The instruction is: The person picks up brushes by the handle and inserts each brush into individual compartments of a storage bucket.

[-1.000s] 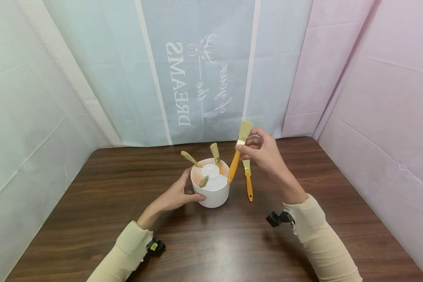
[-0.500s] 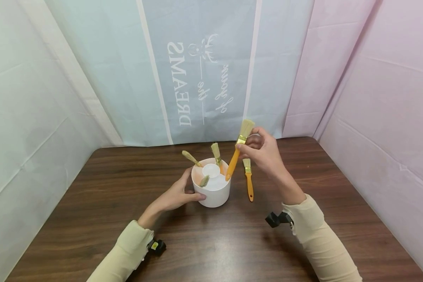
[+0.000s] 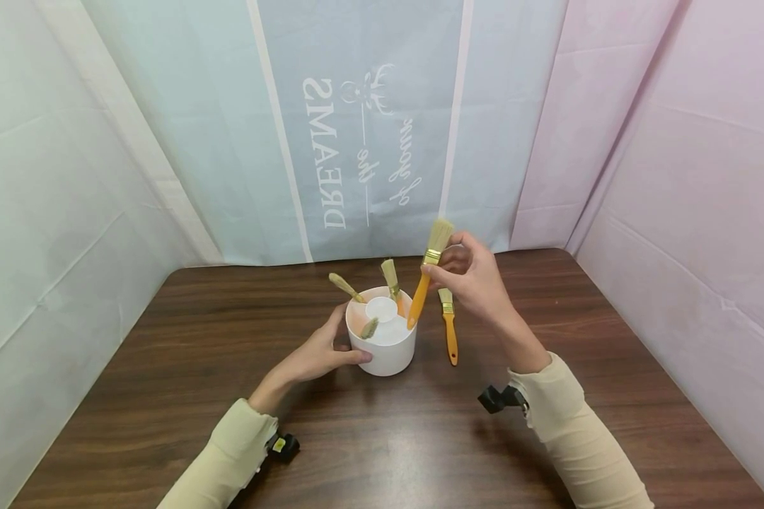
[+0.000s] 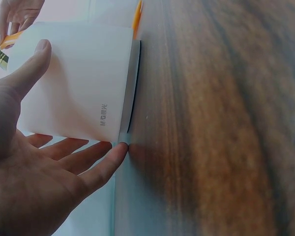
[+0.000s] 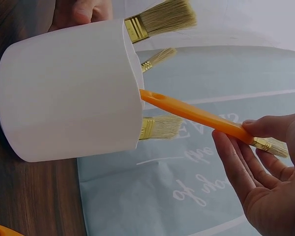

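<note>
At the pot's rim (image 3: 385,345) tilts an orange-handled brush (image 3: 421,291).

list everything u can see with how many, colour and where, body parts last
table: 1, brown, filling the lower head view
tub: 1, white, on the table
held brush: 1, orange and pale, in the right hand
tub brushes: 3, pale bristles, poking from the tub
loose brush: 1, orange and pale, on the table
back sheet: 1, mostly pale blue, behind the table
side sheets: 2, whitish left, pinkish right
wrist cameras: 2, black, beside the sleeves
sleeves: 2, cream, left and right
left hand: 1, bare, gripping the tub
right hand: 1, bare, pinching the held brush
</note>
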`<state>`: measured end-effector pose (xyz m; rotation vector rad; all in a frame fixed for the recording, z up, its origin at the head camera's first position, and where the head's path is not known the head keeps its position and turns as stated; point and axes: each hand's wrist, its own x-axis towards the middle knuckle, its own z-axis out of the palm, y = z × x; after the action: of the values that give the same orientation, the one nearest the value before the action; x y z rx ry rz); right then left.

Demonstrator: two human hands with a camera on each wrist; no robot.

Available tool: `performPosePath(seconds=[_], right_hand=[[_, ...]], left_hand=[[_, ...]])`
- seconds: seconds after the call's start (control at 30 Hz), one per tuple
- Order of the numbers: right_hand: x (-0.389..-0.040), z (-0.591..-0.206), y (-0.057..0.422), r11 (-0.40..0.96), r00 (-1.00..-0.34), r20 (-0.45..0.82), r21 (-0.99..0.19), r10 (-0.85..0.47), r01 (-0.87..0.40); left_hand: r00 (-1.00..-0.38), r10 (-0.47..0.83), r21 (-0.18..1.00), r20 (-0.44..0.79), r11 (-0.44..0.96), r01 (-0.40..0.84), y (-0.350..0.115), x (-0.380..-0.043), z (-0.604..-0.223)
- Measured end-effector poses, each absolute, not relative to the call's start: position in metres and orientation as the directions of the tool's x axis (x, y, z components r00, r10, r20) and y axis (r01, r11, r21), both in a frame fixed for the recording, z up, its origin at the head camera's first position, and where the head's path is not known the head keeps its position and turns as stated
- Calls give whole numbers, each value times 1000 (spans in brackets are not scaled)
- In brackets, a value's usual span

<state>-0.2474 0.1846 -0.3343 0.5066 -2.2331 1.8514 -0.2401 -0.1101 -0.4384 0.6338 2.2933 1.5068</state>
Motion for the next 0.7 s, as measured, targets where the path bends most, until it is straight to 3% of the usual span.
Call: performPosePath(seconds=[0.7], right_hand=[[-243, -333, 181, 204, -902, 400, -881, -163, -428]], left_hand=[[-843, 538, 927, -9, 321, 194, -109, -241, -438]])
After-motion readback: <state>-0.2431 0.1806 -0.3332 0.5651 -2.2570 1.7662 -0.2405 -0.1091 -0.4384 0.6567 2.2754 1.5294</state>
